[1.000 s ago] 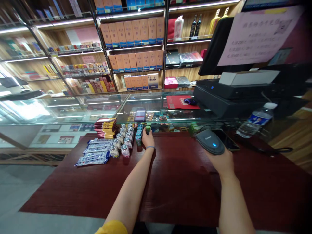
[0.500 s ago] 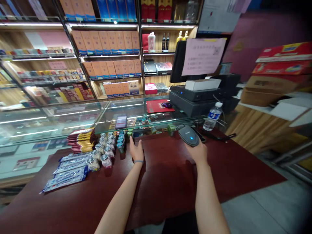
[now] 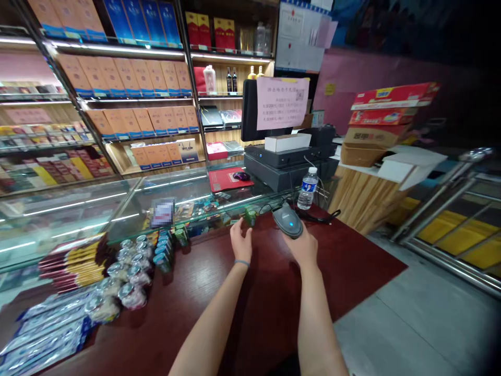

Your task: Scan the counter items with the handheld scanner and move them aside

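Observation:
My right hand [image 3: 303, 247] is wrapped round a dark grey barcode scanner [image 3: 287, 221] with a blue light on top, held over the dark red tabletop [image 3: 270, 292]. To its left, my left hand [image 3: 241, 242] has its thumb and fingers apart and holds nothing. Just beyond its fingertips stands a small green container [image 3: 250, 215], close to the glass counter; whether they touch I cannot tell. Farther left, small blue-green containers [image 3: 163, 251] stand in a row beside a green one [image 3: 181, 236].
Silver-lidded jars [image 3: 133, 294], yellow-and-maroon packets [image 3: 80, 261] and long blue-silver packets [image 3: 50, 326] cover the table's left side. A water bottle [image 3: 308, 189] stands beyond the scanner, near a black strap [image 3: 324, 217]. Behind are a glass counter [image 3: 117, 206], a mouse [image 3: 241, 176] and a monitor [image 3: 249, 109].
My view has swung right. My left hand has moved from beside the blue-green row to the lone green container, nearer the scanner. My right hand still grips the scanner.

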A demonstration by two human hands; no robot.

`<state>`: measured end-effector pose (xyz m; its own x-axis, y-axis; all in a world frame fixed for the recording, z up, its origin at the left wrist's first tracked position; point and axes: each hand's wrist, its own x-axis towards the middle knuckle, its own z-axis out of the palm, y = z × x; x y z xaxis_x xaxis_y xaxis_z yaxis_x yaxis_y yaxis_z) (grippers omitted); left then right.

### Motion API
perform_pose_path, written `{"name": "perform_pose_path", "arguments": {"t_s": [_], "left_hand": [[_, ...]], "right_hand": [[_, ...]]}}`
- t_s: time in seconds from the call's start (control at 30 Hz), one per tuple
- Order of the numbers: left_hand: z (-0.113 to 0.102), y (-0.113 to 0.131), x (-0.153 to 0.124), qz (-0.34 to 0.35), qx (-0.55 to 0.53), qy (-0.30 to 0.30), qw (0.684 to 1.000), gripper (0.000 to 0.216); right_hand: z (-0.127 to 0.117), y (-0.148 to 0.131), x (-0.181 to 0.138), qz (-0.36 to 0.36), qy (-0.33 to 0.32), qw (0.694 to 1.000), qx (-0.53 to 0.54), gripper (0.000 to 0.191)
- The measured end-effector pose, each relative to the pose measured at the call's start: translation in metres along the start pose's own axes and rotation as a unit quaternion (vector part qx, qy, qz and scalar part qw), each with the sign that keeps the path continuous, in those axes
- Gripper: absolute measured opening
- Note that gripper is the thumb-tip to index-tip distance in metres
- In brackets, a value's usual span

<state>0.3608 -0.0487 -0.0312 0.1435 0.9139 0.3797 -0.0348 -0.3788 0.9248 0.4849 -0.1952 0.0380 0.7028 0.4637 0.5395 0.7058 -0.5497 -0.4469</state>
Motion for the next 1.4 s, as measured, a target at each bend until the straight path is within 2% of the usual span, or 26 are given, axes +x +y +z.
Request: {"name": "perform_pose_path", "arguments": {"t_s": [0.13, 0.27, 0.4, 0.6, 0.83, 1.0, 1.13, 1.27, 1.4], "left_hand": [[0.026, -0.014, 0.01, -0.002, 0.021, -0.003, 1.0, 0.054], [0.05, -0.018, 0.021, 0.008, 0.041, 0.044, 0.998, 0.061], [0.069, -0.018, 0.026, 0.029, 0.106, 0.079, 0.991, 0.062], [0.079, -0.016, 0.027, 0.006, 0.173, 0.096, 0.98, 0.051], [0.077, -0.015, 0.029, -0.015, 0.152, 0.107, 0.982, 0.033], [0.064, -0.017, 0.021, -0.001, 0.056, 0.118, 0.991, 0.035], [0.039, -0.02, 0.011, -0.015, -0.019, 0.117, 0.993, 0.037], [-0.004, -0.019, 0.006, -0.039, -0.076, 0.094, 0.992, 0.043], [-0.062, -0.011, 0.008, -0.057, -0.121, 0.064, 0.989, 0.048]], "right_hand": [[0.004, 0.007, 0.001, 0.023, 0.01, 1.0, 0.009, 0.056], [0.011, 0.014, 0.001, 0.012, 0.01, 1.0, 0.009, 0.056], [0.015, 0.015, -0.001, 0.005, 0.022, 1.0, 0.003, 0.052], [0.015, 0.015, -0.003, -0.009, 0.023, 1.0, -0.003, 0.05], [0.017, 0.017, -0.002, -0.004, 0.019, 1.0, -0.002, 0.052], [0.015, 0.016, -0.001, -0.006, 0.012, 1.0, 0.009, 0.053], [0.015, 0.009, -0.002, -0.009, 0.038, 0.999, 0.007, 0.052], [0.018, -0.001, -0.004, -0.019, 0.051, 0.999, -0.004, 0.05], [0.021, -0.012, -0.007, -0.062, 0.036, 0.997, 0.013, 0.046]]}}
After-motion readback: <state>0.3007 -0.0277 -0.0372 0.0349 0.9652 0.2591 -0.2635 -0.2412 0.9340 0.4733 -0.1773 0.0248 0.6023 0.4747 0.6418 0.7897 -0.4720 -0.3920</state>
